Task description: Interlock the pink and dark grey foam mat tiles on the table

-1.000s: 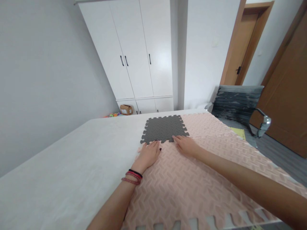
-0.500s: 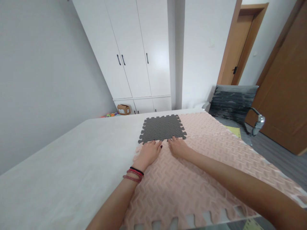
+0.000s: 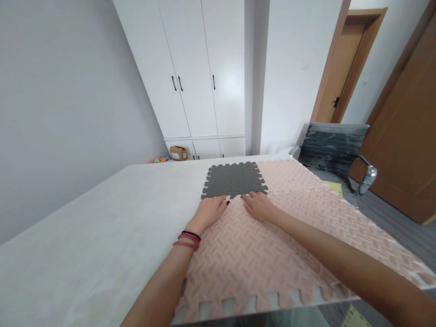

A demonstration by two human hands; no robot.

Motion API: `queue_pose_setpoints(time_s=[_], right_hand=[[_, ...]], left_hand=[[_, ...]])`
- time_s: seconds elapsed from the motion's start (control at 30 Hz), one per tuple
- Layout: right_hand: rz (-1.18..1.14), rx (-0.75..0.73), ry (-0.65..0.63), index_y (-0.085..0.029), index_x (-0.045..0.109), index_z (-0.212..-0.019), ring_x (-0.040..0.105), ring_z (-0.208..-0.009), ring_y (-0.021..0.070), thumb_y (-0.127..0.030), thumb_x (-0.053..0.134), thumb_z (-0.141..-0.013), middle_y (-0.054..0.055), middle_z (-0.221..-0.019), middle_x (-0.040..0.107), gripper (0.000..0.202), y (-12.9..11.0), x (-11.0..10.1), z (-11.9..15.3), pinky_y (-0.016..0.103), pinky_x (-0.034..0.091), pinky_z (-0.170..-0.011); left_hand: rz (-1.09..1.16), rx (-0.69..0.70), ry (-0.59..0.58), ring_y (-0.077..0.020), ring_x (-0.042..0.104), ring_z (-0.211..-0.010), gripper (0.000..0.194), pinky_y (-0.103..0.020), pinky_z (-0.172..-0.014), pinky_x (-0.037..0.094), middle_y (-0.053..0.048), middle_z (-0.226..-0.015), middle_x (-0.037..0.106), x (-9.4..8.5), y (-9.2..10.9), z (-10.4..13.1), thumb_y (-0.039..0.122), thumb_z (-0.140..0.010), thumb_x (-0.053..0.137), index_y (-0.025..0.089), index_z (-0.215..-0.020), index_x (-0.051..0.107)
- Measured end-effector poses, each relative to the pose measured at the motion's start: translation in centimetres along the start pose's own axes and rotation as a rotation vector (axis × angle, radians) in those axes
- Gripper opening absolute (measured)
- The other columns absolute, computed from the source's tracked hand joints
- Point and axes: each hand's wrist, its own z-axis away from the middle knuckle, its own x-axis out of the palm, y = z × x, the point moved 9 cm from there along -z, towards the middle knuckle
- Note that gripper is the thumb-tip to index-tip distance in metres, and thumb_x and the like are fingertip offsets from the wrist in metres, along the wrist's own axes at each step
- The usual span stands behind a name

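Observation:
A dark grey foam puzzle mat tile (image 3: 236,178) with toothed edges lies flat on the white table. Against its near edge sits a pink foam mat tile (image 3: 252,259). My left hand (image 3: 210,211) rests palm down at the pink tile's far left corner, its fingers over the seam with the grey tile and a red and black bracelet on the wrist. To its right my right hand (image 3: 259,206) lies on the pink tile, fingertips touching the same seam. Neither hand grasps anything. The fingers hide part of the joint, so I cannot tell how fully the teeth interlock.
More pink tiles (image 3: 286,175) cover the table's right side. Bare white tabletop (image 3: 112,236) stretches to the left. A dark chair (image 3: 332,147) stands beyond the right edge. At the back are white cabinets (image 3: 228,104), a cardboard box (image 3: 178,153) and small colourful items (image 3: 159,160).
My left hand has slid a little left along the seam, now covering the pink tile's corner. My right hand stays nearly in place at the seam. The camera view has shifted slightly.

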Motion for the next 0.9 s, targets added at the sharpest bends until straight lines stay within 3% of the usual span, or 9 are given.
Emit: queue_pose_setpoints(time_s=[0.1, 0.2, 0.3, 0.4, 0.6, 0.77, 0.83, 0.9], right_hand=[[-0.086, -0.002, -0.083, -0.021, 0.052, -0.129, 0.059, -0.102, 0.0234, -0.037, 0.041, -0.09, 0.011, -0.121, 0.059, 0.044, 2.0, 0.3, -1.0, 0.034, 0.044, -0.087], [-0.109, 0.026, -0.091, -0.022, 0.044, -0.137, 0.053, -0.115, 0.0208, -0.032, 0.048, -0.086, 0.008, -0.135, 0.051, 0.051, 5.7, -0.2, -2.6, 0.032, 0.042, -0.094], [-0.093, 0.131, -0.051, -0.021, 0.029, -0.144, 0.043, -0.127, 0.0242, -0.026, 0.046, -0.087, 0.01, -0.147, 0.036, 0.06, 10.4, -0.5, -3.9, 0.045, 0.033, -0.105], [-0.083, 0.203, -0.058, -0.022, 0.035, -0.141, 0.041, -0.129, 0.0258, -0.022, 0.039, -0.09, 0.011, -0.145, 0.039, 0.051, 13.3, 1.1, -4.1, 0.058, 0.026, -0.106], [-0.091, 0.25, -0.065, -0.022, 0.037, -0.139, 0.035, -0.133, 0.0238, -0.029, 0.02, -0.097, 0.011, -0.145, 0.039, 0.045, 14.3, 5.3, -2.7, 0.064, 0.027, -0.103], [-0.086, 0.18, -0.113, -0.028, 0.057, -0.121, 0.037, -0.131, 0.0257, -0.032, 0.038, -0.093, 0.007, -0.137, 0.049, 0.034, 14.9, 4.8, -3.9, 0.062, 0.021, -0.107], [-0.089, 0.179, -0.133, -0.028, 0.064, -0.11, 0.043, -0.126, 0.0269, -0.033, 0.046, -0.089, 0.006, -0.133, 0.053, 0.028, 15.8, 4.0, -5.3, 0.058, 0.025, -0.107], [-0.097, 0.217, -0.12, -0.026, 0.062, -0.115, 0.045, -0.124, 0.0275, -0.034, 0.048, -0.088, 0.008, -0.137, 0.048, 0.032, 16.9, 3.3, -7.0, 0.053, 0.032, -0.105]], left_hand=[[0.035, -0.019, -0.003, -0.0241, 0.064, -0.101, 0.041, -0.034, -0.084, 0.046, -0.005, -0.116, 0.068, 0.1, -0.4, 0.1, 0.041, -0.094, 0.031, 0.026, -0.123, 0.058], [0.073, -0.026, -0.003, -0.0231, 0.064, -0.102, 0.04, -0.033, -0.086, 0.046, -0.004, -0.117, 0.068, 0.1, -0.9, 0.3, 0.04, -0.093, 0.033, 0.027, -0.122, 0.058], [0.122, -0.024, -0.005, -0.0215, 0.063, -0.104, 0.04, -0.032, -0.088, 0.046, -0.002, -0.118, 0.067, 0.1, -1.6, 0.4, 0.04, -0.093, 0.034, 0.028, -0.123, 0.058], [0.181, -0.02, -0.015, -0.0185, 0.063, -0.105, 0.04, -0.027, -0.088, 0.046, 0.0, -0.118, 0.067, 0.2, -2.4, 0.2, 0.039, -0.092, 0.036, 0.027, -0.122, 0.058], [0.263, -0.019, -0.009, -0.0178, 0.063, -0.105, 0.038, -0.026, -0.089, 0.046, 0.0, -0.118, 0.068, 0.3, -3.2, -0.3, 0.038, -0.089, 0.04, 0.026, -0.12, 0.06], [0.306, -0.03, 0.002, -0.018, 0.063, -0.105, 0.037, -0.026, -0.089, 0.046, 0.0, -0.117, 0.068, 0.1, -3.3, -0.3, 0.036, -0.088, 0.041, 0.026, -0.117, 0.062], [0.32, -0.035, 0.011, -0.0183, 0.063, -0.105, 0.036, -0.027, -0.09, 0.046, 0.0, -0.117, 0.068, 0.1, -3.4, -0.2, 0.035, -0.088, 0.042, 0.026, -0.116, 0.063], [0.334, -0.041, 0.019, -0.0183, 0.063, -0.105, 0.035, -0.027, -0.09, 0.046, 0.0, -0.116, 0.068, 0.0, -3.5, -0.1, 0.034, -0.087, 0.042, 0.026, -0.115, 0.063]])
